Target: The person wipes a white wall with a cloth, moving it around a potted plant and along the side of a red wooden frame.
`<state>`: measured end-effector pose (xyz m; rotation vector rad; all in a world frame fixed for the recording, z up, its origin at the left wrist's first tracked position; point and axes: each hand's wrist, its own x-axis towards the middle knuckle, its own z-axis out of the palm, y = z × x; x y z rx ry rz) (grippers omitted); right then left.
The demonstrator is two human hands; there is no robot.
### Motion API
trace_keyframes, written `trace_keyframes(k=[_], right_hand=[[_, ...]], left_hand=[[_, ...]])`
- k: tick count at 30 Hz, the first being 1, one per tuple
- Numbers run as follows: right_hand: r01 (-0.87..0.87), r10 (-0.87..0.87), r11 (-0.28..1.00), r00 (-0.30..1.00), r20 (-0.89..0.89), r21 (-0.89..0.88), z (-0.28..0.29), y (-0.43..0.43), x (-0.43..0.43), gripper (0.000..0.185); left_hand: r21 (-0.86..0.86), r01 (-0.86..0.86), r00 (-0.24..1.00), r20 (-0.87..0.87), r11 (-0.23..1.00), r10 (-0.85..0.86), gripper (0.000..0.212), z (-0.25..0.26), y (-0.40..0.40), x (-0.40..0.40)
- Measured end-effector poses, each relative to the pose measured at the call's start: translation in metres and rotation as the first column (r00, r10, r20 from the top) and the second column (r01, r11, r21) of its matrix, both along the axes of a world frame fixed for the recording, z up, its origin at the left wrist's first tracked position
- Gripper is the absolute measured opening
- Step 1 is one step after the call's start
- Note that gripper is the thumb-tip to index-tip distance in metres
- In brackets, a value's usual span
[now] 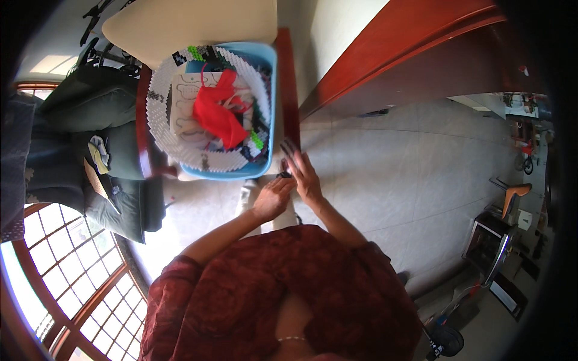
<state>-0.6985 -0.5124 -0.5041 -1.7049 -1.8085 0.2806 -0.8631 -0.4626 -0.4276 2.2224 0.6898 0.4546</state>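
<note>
In front of my body, my left hand (273,198) and my right hand (307,178) meet just below the near right corner of a light blue plastic bin (274,90). The left fingers curl at a small dark object (283,174), too small to name. The right hand's fingers point up and look blurred; whether they pinch anything cannot be made out. A woven bead piece (165,122), white with black, grey and green patches, rests as a ring over the bin. Inside the ring lie a bright red cloth item (219,115) and a pale board with looped outlines (183,110).
The bin stands on a chair with a cream backrest (194,22) and red-brown wooden side rails (288,81). Left is a dark green sofa (122,153) with papers on it. A red-brown wooden table (384,76) extends to the right above the grey tiled floor (379,167).
</note>
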Motion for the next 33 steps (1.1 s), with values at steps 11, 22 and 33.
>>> trace_keyframes(k=[11, 22, 33], right_hand=[[0.215, -0.220, 0.975, 0.968, -0.118, -0.049, 0.037, 0.006, -0.029, 0.041], [0.180, -0.595, 0.803, 0.185, -0.782, -0.568, 0.034, -0.053, -0.086, 0.027], [0.357, -0.153, 0.841, -0.563, -0.812, -0.406, 0.111, -0.127, -0.129, 0.035]], left_hand=[[-0.144, 0.015, 0.999, 0.035, 0.990, -0.010, 0.026, -0.004, 0.001, -0.021], [-0.474, 0.008, 0.997, -0.060, 0.881, -0.041, 0.040, -0.005, 0.005, -0.095], [-0.963, 0.169, 0.980, 0.188, -0.210, -0.071, 0.049, 0.062, -0.013, -0.059]])
